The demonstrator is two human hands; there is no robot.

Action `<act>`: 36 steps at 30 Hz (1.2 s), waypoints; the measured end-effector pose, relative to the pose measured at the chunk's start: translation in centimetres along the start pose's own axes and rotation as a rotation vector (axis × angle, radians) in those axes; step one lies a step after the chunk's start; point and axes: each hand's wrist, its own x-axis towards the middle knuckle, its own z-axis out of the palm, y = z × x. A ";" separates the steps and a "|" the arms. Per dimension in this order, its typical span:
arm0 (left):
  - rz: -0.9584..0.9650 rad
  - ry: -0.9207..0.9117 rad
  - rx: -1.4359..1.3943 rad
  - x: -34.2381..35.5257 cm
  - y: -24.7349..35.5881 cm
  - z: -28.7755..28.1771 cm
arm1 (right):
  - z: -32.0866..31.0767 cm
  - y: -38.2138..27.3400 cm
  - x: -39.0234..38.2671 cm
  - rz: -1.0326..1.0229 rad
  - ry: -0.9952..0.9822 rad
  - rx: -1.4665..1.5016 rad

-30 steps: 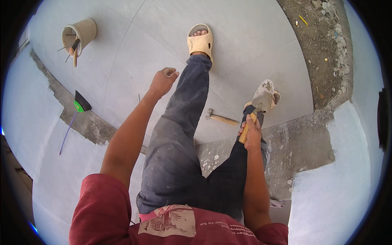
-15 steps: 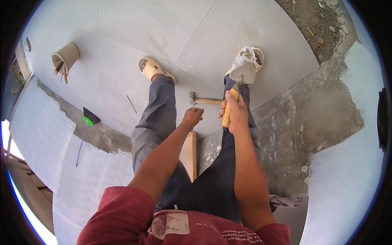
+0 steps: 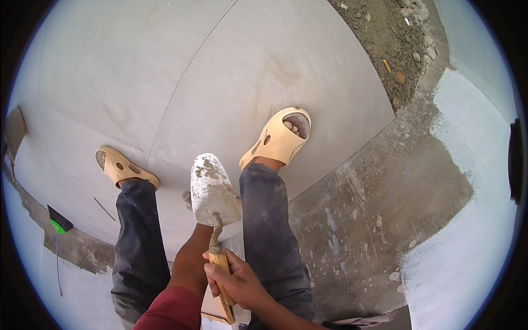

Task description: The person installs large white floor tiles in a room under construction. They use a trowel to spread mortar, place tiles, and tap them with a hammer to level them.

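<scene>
My right hand [image 3: 240,281] is closed around the wooden handle of a trowel [image 3: 212,190], its fingers wrapped over the grip. The trowel's broad blade points away from me, smeared with white and grey residue. My left forearm [image 3: 192,253] reaches forward beneath it, and the blade hides my left hand and its fingers. Just left of the blade the grey head of a hammer [image 3: 187,200] shows on the floor; most of its handle is covered. Below the trowel handle, between my legs, is a piece of wood [image 3: 226,308].
My sandalled feet stand apart on large grey floor slabs [image 3: 220,99]. A broom [image 3: 59,223] and a thin rod [image 3: 104,209] lie left. On the right are a stained grey strip [image 3: 379,214] and a white-coated surface [image 3: 467,231]; loose soil [image 3: 379,49] borders the slab at far right.
My view has shifted right and downward. The trowel, still in my right hand, has come across to the left, over my left hand and the hammer. The bucket has mostly left the view.
</scene>
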 end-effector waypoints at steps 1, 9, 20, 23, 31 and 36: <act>-0.010 -0.024 -0.031 1.3 0.4 1.0 | -0.1 -0.5 0.1 -0.012 0.020 0.008; -0.021 0.141 -0.484 -0.5 4.8 5.6 | 2.1 -1.6 0.5 -0.168 0.124 -0.128; 0.315 -0.196 0.012 -26.3 25.3 8.0 | 2.4 -0.7 3.6 -0.412 0.135 -0.082; 0.592 -0.236 -0.076 -33.6 36.8 7.1 | 3.6 0.3 4.2 -0.339 0.201 -0.189; 1.258 0.061 -0.049 -56.3 61.5 -5.4 | 5.2 3.2 5.1 -0.244 0.300 -0.396; 1.265 0.230 0.070 -66.5 69.7 -11.5 | 6.4 3.9 6.4 -0.242 0.287 -0.498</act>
